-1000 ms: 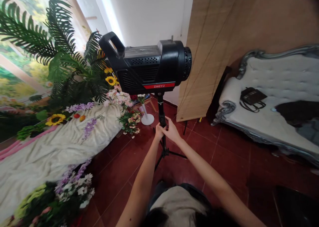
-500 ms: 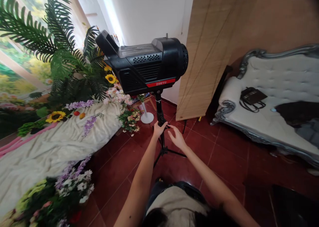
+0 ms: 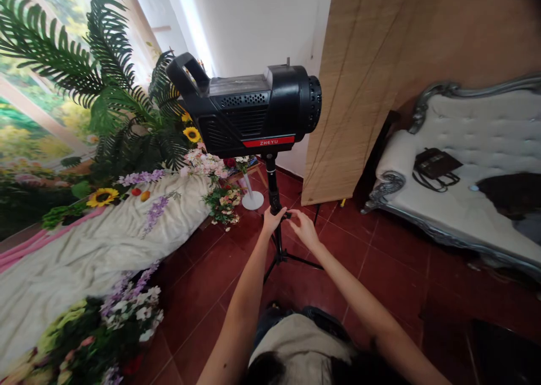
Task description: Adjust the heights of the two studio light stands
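A black studio light (image 3: 253,111) with a red stripe is mounted on top of a black light stand (image 3: 273,182), whose legs spread on the floor. Below the light, my left hand (image 3: 273,221) is wrapped round the stand's pole. My right hand (image 3: 303,227) is just to its right, with thumb and fingertips closed on a small black knob (image 3: 288,215) at the side of the pole. The fingers of my left hand behind the pole are hidden.
At the left, a cream cloth (image 3: 177,210) lies among flowers and palm leaves (image 3: 110,52). Behind the stand are a white round base (image 3: 252,200) and a hanging bamboo blind (image 3: 338,120). A white sofa (image 3: 422,204) with a brown bag (image 3: 437,165) stands at the right.
My right hand's fingers have come together on the knob; they were apart before. The light has turned slightly, and the view has shifted a little. My left hand stays on the pole.
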### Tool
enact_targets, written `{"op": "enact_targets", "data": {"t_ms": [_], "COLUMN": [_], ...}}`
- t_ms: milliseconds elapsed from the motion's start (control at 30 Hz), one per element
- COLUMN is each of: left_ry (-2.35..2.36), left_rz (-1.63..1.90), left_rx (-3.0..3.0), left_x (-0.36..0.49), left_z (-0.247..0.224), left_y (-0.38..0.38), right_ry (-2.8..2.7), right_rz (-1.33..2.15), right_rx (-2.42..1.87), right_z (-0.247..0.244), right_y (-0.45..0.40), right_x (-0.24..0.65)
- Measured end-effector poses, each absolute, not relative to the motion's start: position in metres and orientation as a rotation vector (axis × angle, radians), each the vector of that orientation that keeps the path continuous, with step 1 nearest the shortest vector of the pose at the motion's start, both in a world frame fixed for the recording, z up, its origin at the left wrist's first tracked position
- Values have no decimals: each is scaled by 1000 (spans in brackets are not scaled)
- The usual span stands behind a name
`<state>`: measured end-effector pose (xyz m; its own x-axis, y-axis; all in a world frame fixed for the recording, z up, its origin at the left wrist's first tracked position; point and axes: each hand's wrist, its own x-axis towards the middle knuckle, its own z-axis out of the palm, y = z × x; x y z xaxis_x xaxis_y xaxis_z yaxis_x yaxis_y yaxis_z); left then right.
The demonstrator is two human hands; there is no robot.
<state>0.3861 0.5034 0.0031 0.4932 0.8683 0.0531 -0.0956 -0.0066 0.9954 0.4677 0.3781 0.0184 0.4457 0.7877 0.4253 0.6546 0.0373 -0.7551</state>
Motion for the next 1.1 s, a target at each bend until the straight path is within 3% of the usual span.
{"op": "enact_targets", "data": {"t_ms": [567,900,1100], "left_ry": [758,855,816], "left_rz": [899,864,865], "left_rx": [1338,1313,1319], "left_x": [386,384,385], "left_z": [8,16,13], "left_y": [501,498,499], "right_ry": [-1454,-1173,-1142], "right_rz": [-15,376,466], "right_rx": [-1753,-1897,-1747], "right_z": [21,10,16], "right_y": [383,388,392], "right_x": [488,488,487]}}
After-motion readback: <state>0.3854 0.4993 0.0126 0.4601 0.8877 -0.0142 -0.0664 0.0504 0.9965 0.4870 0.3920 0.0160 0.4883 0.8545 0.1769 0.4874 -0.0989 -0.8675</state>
